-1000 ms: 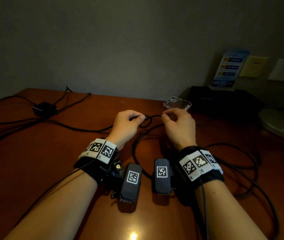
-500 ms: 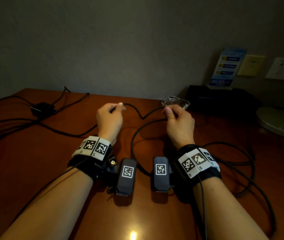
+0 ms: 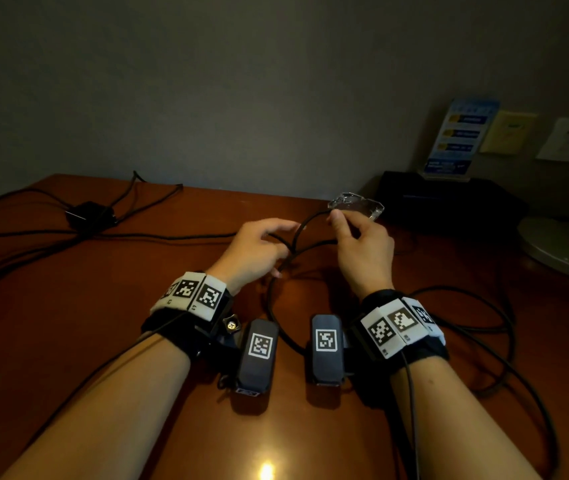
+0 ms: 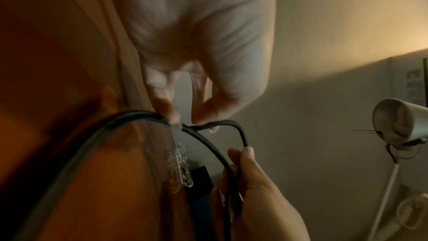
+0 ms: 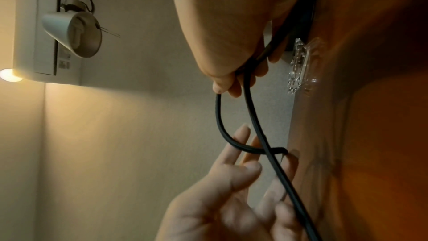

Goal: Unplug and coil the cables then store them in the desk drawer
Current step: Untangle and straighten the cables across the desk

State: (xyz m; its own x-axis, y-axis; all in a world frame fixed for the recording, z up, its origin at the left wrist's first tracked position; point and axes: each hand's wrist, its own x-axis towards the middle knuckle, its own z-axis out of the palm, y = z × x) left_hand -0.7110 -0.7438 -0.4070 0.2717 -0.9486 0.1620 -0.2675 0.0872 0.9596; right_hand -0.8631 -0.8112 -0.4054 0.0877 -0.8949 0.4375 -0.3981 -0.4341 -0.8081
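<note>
A thin black cable (image 3: 298,233) arches in a small loop between my two hands above the brown desk (image 3: 68,323). My left hand (image 3: 276,244) pinches one side of the loop between thumb and forefinger (image 4: 169,114), its other fingers spread out (image 5: 241,135). Just to the right, my right hand (image 3: 336,220) pinches the cable's other side at its fingertips (image 5: 222,85), with earlier turns of cable (image 4: 229,180) running through its palm. More of the cable (image 3: 272,306) curves down between my wrists. No drawer shows in any view.
Slack cable loops (image 3: 483,323) lie on the desk at right. A black adapter (image 3: 90,214) with several cords sits far left. Behind my hands stand a glass ashtray (image 3: 355,204), a black box (image 3: 449,199) with a leaflet (image 3: 459,136), and a lamp base (image 3: 563,244).
My left hand slid left along the cable, away from the right, then came back beside it with a new loop. The right hand stayed almost still.
</note>
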